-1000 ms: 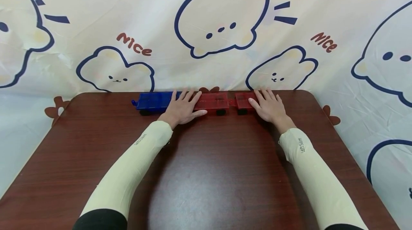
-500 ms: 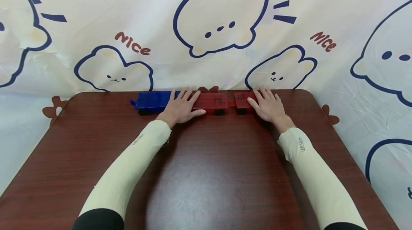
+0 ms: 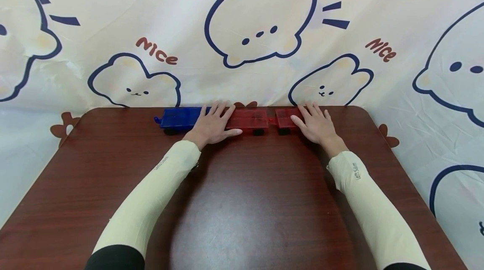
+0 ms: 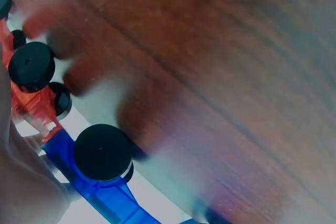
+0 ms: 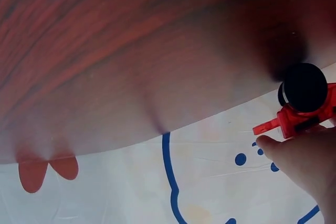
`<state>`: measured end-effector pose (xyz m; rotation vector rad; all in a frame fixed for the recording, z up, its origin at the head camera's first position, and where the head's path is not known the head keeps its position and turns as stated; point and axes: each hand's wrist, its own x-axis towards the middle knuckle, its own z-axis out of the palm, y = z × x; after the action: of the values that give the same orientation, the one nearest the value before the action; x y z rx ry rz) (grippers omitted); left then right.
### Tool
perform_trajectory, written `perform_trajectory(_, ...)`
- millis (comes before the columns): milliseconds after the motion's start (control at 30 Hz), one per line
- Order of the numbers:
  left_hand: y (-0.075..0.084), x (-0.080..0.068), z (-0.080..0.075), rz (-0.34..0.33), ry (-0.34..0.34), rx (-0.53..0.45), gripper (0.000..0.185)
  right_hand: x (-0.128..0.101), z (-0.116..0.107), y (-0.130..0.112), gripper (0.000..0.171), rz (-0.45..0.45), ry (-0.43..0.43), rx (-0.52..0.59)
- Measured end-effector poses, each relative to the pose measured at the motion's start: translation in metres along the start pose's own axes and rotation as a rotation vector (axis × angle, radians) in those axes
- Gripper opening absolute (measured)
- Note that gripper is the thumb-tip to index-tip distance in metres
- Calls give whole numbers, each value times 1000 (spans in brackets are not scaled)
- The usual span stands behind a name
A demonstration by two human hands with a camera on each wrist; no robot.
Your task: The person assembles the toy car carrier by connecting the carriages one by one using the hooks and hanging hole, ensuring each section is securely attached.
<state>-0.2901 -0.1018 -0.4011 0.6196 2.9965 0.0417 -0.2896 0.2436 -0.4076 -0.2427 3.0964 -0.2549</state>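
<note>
Starting left of the middle translucent red plastic wagon [image 3: 250, 119], we have the translucent blue plastic wagon [image 3: 180, 119], apparently coupled to it. Our left hand [image 3: 211, 128] lies spread, fingers straight, across that joint, gripping nothing. Right of the landmark, another translucent red plastic wagon [image 3: 286, 119] looks linked, our right hand [image 3: 317, 127] similarly spread over it. Coupling seems finished; perhaps only lifting away remains.

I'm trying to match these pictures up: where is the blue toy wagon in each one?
Head: the blue toy wagon is left of centre, near the far edge of the brown table, partly covered by the left hand.
Left wrist: bottom left, with a large black wheel on the blue toy wagon.
Right wrist: not in it.
Shared landmark: the brown table, visible in all three.
</note>
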Motion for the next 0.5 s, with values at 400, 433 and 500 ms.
perform_trajectory(400,-7,-7,-8,-34,10,-65,96,2,-5,-15,79,-48,57,17)
perform_trajectory(433,-8,-7,-9,-39,12,-69,96,2,-5,-16,79,-52,61,16)
perform_trajectory(500,-10,-9,-9,-48,15,-76,97,3,-5,-18,79,-55,68,14)
